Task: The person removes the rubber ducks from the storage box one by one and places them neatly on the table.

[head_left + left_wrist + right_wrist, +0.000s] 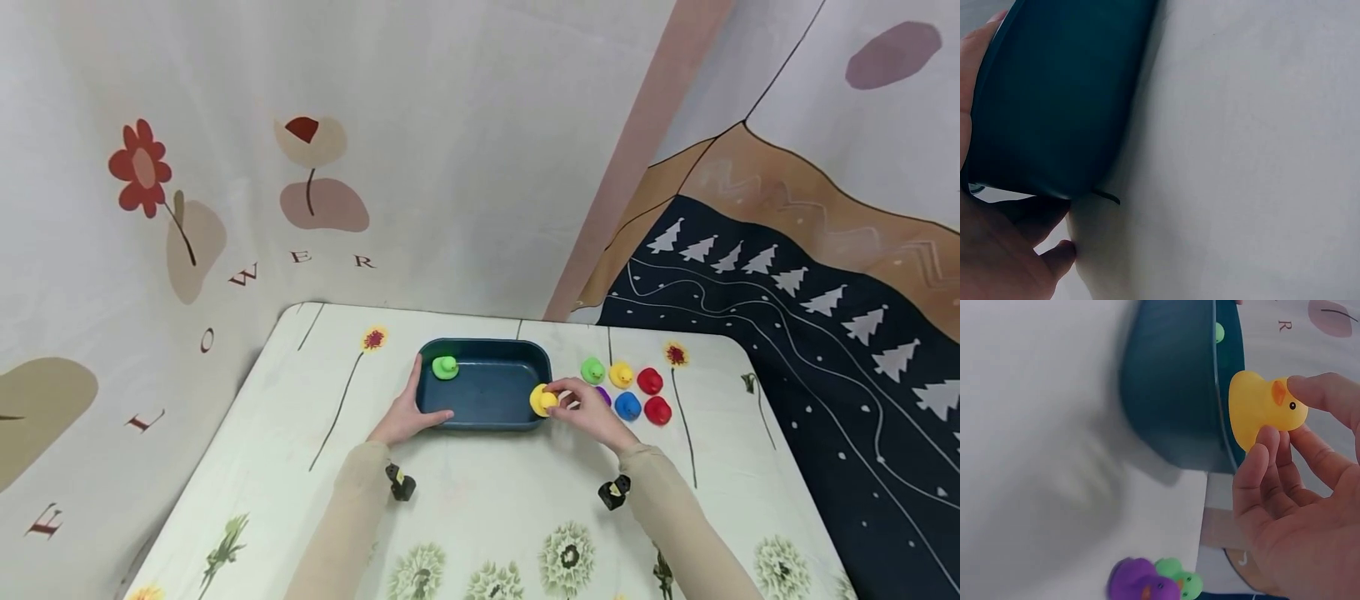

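A dark blue rectangular tray (487, 427) sits on the table, with a green rubber duck (446, 367) inside at its back left. My left hand (406, 416) holds the tray's left end, thumb along the front rim and fingers at the side. In the left wrist view, the fingers (1054, 262) bend around the tray's (1054, 100) corner. Over the tray's front right corner, my right hand (592, 414) pinches a yellow rubber duck (542, 400) between thumb and fingers. The right wrist view shows this yellow duck (1254, 412) at rim height, gripped by its head.
Right of the tray stand several more ducks: green (592, 371), yellow (621, 374), blue (627, 406), two red ones (649, 381), and a purple one (1138, 578) partly hidden by the right hand in the head view. A printed cloth covers the table (480, 492); fabric walls rise behind.
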The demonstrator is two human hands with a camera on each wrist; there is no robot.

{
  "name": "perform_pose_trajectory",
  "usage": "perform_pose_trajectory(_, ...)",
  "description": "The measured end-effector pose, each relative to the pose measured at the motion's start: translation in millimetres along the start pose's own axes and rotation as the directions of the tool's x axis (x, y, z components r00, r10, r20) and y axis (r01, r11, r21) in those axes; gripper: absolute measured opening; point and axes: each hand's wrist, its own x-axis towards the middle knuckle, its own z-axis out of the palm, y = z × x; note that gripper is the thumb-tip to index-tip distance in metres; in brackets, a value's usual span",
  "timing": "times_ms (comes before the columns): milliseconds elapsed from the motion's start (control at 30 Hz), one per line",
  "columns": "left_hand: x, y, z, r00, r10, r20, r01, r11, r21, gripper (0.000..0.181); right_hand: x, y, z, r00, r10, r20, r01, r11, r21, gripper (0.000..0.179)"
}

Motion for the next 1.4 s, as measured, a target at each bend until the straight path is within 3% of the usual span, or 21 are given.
perform_pose_trajectory(400, 1.0, -0.6, 0.4, 1.000, -0.007, -0.007, 0.007, 1.000, 0.004, 0.116, -19.0, 18.6, -16.3, 0.997, 0.051, -0.065, -0.053, 0.998, -0.025, 0.030)
perform_pose_trajectory(733, 1.6, -2.4, 0.5, 1.000, -0.011, -0.006, 0.011, 1.000, 0.000, 0.117, -28.8, 35.1, -32.6, 1.000, 0.003, -0.028, -0.005, 0.998, -0.069, 0.031)
perform_pose_trajectory(1100, 0.5, -2.2, 0.6, 1.000, 0.002, -0.001, -0.002, 1.000, -0.004, 0.118, -36.0, 53.4, -40.2, 0.995, 0.103, -0.010, -0.104, 0.989, -0.108, 0.033)
perform_pose_trajectory(1400, -1.1, 0.5, 0.8, 1.000, -0.007, -0.001, 0.007, 1.000, -0.005, 0.117, -44.1, 72.1, -41.2, 0.993, 0.112, -0.027, -0.114, 0.989, -0.093, 0.031)
